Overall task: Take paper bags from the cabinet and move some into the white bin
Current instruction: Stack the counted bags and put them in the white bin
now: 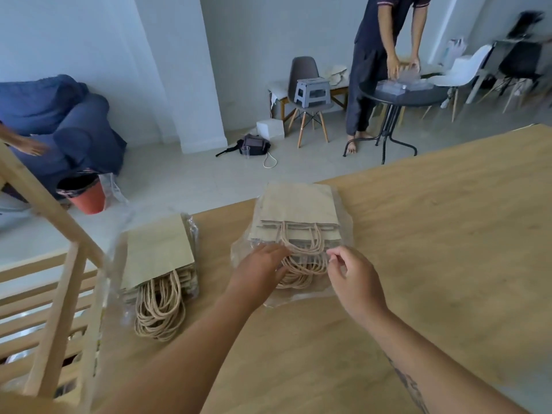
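2 stacks of paper bags lie on a wooden table, both hands at the nearer-centre stack.

The wooden table (433, 234) fills the lower right of the frame. At centre, the wrapped bag stack (297, 216) lies flat in clear plastic; the second bag stack (158, 249) lies left of it, apart. The left hand (258, 273) rests flat, fingers spread, on the rope handles (301, 258); the right hand (355, 279) pinches thumb and forefinger together at the plastic's edge.
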